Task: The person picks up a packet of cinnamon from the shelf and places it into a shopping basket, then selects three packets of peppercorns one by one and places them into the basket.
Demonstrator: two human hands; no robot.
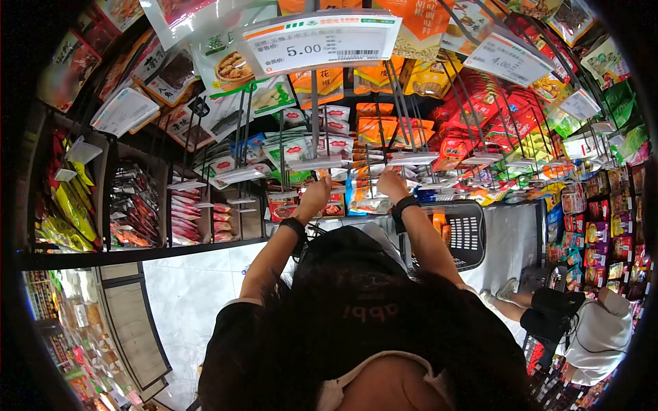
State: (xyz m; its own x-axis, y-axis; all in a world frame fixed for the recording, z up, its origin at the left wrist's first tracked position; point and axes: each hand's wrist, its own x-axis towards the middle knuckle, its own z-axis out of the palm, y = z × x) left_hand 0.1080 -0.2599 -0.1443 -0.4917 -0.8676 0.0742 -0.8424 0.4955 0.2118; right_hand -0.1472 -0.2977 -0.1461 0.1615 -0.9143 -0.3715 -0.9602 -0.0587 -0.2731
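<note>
Both of my arms reach forward to a rack of hanging packets, with a dark band on each wrist. My left hand (315,194) is at the packets just below a clear label holder (315,163); its fingers are bent, and what they hold is too small to make out. My right hand (393,185) is a little to the right, near another label holder (412,158), with its fingertips hidden among the packets. Orange packets (378,130) and green-and-white packets (286,149) hang beyond my hands. A price tag (322,45) reading 5.00 hangs at the top.
A black shopping basket (469,236) with orange items is beside my right forearm. Shelf bins with yellow packets (68,216) and red packets (186,216) line the left. Another person in a white top (600,335) is at the lower right. Red packets (490,109) hang at the upper right.
</note>
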